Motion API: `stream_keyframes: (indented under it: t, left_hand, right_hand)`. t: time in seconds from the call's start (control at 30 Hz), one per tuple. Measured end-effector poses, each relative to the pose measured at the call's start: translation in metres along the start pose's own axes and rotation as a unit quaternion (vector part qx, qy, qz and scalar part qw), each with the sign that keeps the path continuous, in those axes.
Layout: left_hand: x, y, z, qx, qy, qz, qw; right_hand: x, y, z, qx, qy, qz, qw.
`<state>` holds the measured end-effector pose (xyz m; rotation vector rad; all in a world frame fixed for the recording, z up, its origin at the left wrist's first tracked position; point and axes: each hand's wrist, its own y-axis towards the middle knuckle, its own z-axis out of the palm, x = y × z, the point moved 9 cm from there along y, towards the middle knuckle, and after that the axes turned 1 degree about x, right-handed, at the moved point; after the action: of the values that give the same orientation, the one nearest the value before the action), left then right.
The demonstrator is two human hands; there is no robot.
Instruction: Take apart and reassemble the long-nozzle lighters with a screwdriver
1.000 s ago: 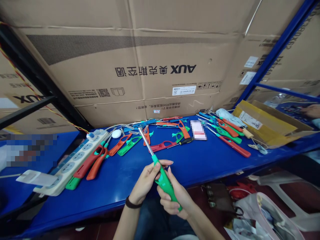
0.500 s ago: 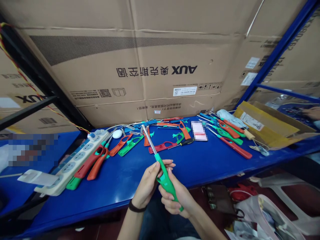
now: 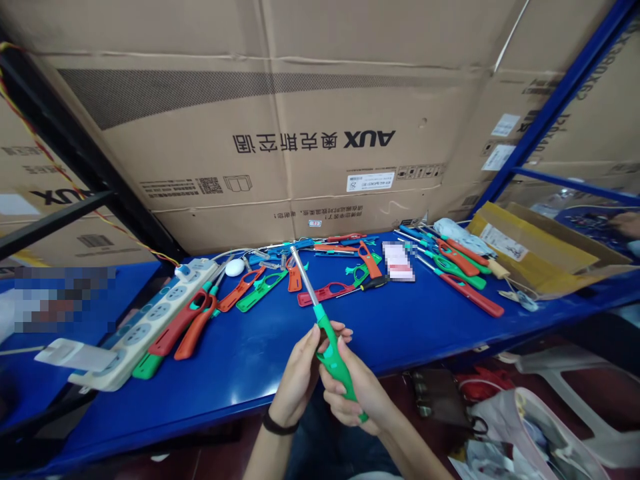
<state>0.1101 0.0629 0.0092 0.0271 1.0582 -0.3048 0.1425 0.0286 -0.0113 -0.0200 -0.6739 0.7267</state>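
A green long-necked gas lighter [image 3: 339, 371] is held between both hands over the front edge of the blue bench, its metal tube tilted up toward the back left. My right hand [image 3: 356, 387] wraps round the lower handle. With thumb and fingers, my left hand [image 3: 306, 363] grips the upper handle by the turquoise collar; some of its fingers are hidden behind the lighter. Beyond the tube lie a red handle shell [image 3: 325, 294], a green handle shell [image 3: 263, 291] and a screwdriver [image 3: 373, 285] with a black and yellow grip.
A white power strip [image 3: 150, 320] runs along the left, with red and orange lighters [image 3: 193, 327] against it. Several lighters [image 3: 463, 287] lie at the right beside an open yellow-brown box [image 3: 530, 253]. A large carton [image 3: 310, 100] backs the bench [image 3: 240, 360].
Both hands and the green lighter have shifted slightly to the right, and the tube's tip with them. The things on the bench have stayed put.
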Motion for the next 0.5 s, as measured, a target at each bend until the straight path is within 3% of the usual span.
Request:
stream_keyframes:
  t: [0.4, 0.5]
  left_hand:
    - [-0.006, -0.005, 0.002, -0.002, 0.038, 0.022, 0.999]
    - [-0.006, -0.005, 0.001, -0.014, 0.040, 0.011, 0.999]
  right_hand:
    - [-0.005, -0.001, -0.002, -0.023, 0.005, -0.022, 0.999]
    - [-0.011, 0.005, -0.002, 0.011, -0.001, -0.013, 1.000]
